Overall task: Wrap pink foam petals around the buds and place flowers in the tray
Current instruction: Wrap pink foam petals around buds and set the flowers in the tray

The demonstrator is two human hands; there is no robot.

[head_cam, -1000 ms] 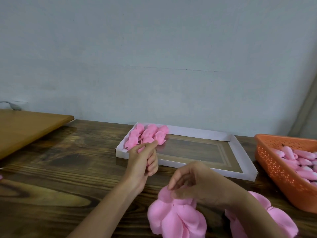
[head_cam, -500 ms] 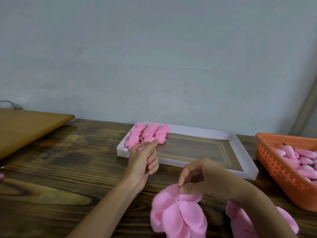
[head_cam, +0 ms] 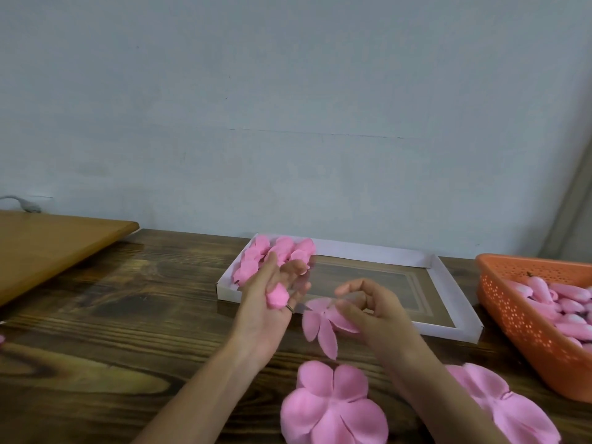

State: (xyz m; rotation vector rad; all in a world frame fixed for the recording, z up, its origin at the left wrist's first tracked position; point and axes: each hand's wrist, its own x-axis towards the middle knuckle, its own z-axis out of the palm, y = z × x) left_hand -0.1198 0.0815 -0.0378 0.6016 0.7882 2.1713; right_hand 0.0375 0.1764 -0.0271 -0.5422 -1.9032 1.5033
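Note:
My left hand (head_cam: 272, 312) is turned palm up with its fingers stretched out, and a small pink bud (head_cam: 277, 298) lies on them. Just to its right, my right hand (head_cam: 374, 312) pinches a pink foam petal piece (head_cam: 320, 328) with curled fingers; the piece hangs above the table, blurred. A pile of petal pieces (head_cam: 333, 408) lies on the table below my hands, and a second pile (head_cam: 499, 402) shows behind my right forearm. The white cardboard tray (head_cam: 448, 283) holds several finished pink flowers (head_cam: 275, 254) in its far left corner.
An orange perforated basket (head_cam: 519, 318) at the right holds several pink buds (head_cam: 563, 299). A light brown board (head_cam: 48, 248) overlaps the dark wooden table at the left. A grey wall stands right behind the tray.
My left hand has opened palm up, showing the bud it was gripping. My right hand has lifted one petal piece off the pile and brought it up toward the left hand.

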